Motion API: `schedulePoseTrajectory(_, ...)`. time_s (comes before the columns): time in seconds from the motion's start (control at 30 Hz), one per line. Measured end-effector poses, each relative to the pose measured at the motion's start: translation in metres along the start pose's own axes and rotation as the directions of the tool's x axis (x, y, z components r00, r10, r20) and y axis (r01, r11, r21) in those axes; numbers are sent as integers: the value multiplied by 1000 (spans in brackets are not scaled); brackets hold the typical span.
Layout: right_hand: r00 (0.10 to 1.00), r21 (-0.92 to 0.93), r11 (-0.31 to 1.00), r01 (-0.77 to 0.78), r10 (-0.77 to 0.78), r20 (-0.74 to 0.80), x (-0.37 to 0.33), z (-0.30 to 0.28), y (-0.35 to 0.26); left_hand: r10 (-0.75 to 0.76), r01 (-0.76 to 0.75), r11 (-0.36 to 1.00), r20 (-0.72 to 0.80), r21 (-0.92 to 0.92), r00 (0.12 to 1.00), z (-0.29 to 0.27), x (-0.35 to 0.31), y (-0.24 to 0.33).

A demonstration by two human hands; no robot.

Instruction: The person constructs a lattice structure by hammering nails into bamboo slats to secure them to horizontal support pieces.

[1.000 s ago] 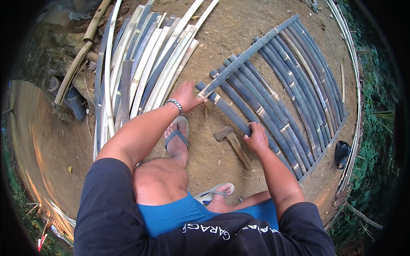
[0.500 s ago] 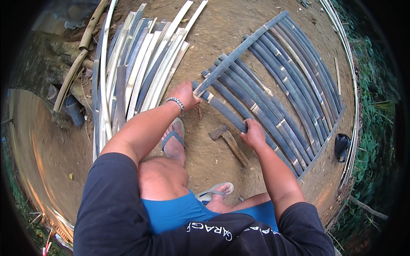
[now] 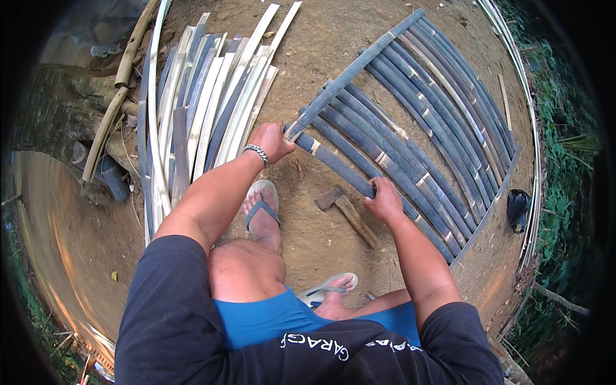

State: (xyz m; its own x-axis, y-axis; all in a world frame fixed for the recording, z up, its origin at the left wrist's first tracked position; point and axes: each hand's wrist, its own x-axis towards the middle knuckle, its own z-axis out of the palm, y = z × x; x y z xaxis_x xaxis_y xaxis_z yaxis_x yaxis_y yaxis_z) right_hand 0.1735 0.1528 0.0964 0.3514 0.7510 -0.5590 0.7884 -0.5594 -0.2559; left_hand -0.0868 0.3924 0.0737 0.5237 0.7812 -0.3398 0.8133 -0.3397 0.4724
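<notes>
A slatted panel of dark split bamboo lies on the ground ahead and to the right, its slats running between two crosspieces. My left hand [image 3: 272, 142] is closed at the corner where the left crosspiece [image 3: 369, 58] meets the end of the nearest bamboo slat [image 3: 339, 165]. Farther along that same slat, my right hand [image 3: 386, 200] wraps its fingers over the edge. Its thumb is on the near side. Between my arms, a hammer [image 3: 356, 220] with a thick wooden handle rests on the dirt, touched by neither hand.
Many loose split bamboo strips [image 3: 202, 109] are heaped at the left, pale inner faces showing. A large log [image 3: 67, 96] is beyond them. At the right are a black plastic bag [image 3: 518, 209], long pale poles [image 3: 531, 147] and green plants [image 3: 558, 147]. My sandalled foot [image 3: 263, 208] stands near the hammer.
Both hands keep their hold on the slat and corner. The view has shifted slightly; the panel's left corner and my left hand appear a little farther left.
</notes>
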Motion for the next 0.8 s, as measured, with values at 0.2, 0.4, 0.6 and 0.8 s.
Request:
schedulePoseTrajectory(0.2,999,-17,1000,-24,25,27,2,-7,-1,8,-9,998,-17,-60,1000,5,5,0)
schedulePoseTrajectory(0.4,999,-9,1000,15,-15,-33,3,-4,6,16,-20,985,-26,-174,1000,-3,4,3)
schedulePoseTrajectory(0.6,999,-34,999,22,-23,-35,7,-7,8,63,-64,981,-11,-186,998,-2,11,-1)
schedulePoseTrajectory(0.8,1000,-29,1000,0,1,20,8,-17,5,100,-104,980,-35,-167,994,-5,14,-3)
